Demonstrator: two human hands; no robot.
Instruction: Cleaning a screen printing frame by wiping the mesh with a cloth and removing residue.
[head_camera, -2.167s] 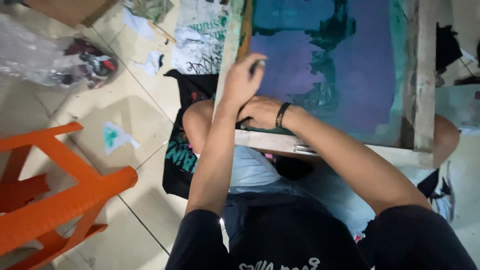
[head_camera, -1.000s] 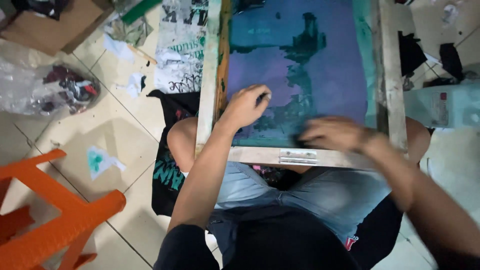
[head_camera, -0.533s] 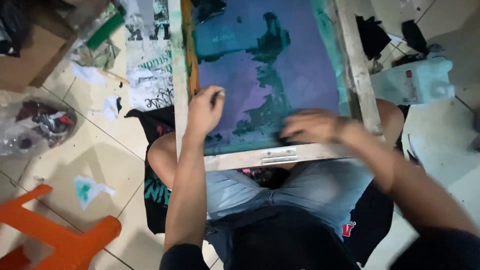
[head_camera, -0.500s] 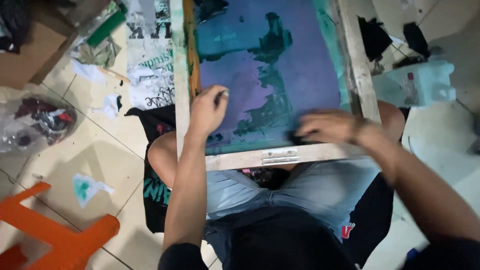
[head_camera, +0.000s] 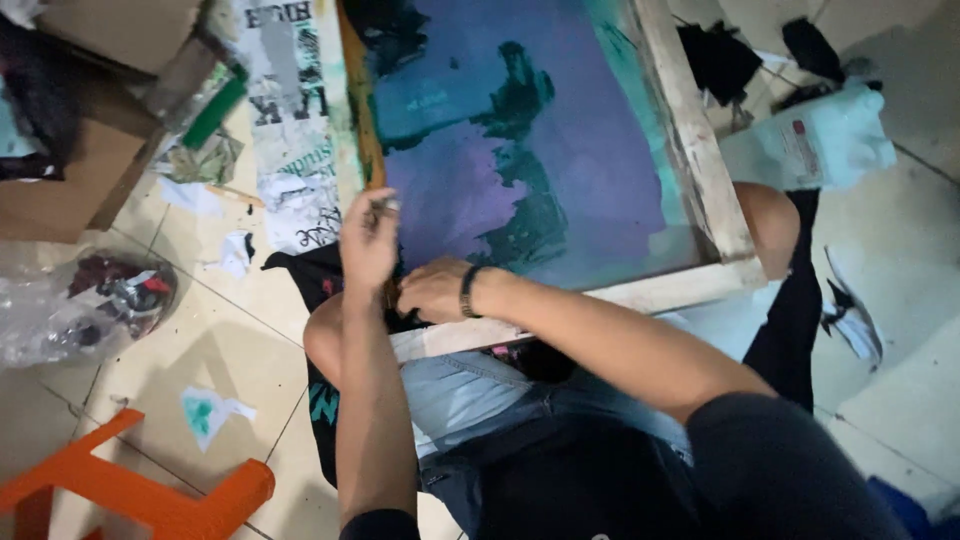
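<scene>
Grip: my left hand (head_camera: 368, 238) pinches something small, unclear what, at the near left corner of the wooden screen frame (head_camera: 690, 150) on my lap; right hand (head_camera: 432, 290) curled there, contents hidden | Advice: keep frame steady, work gently | Count: one frame, one orange stool (head_camera: 140, 490), one white jug (head_camera: 815, 140).

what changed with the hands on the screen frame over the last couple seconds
The right hand swept back from the frame's near right part to its near left corner, beside the left hand. The left hand stayed at the left edge of the wooden screen frame, pinching something small. The frame stayed on the person's lap.
</scene>
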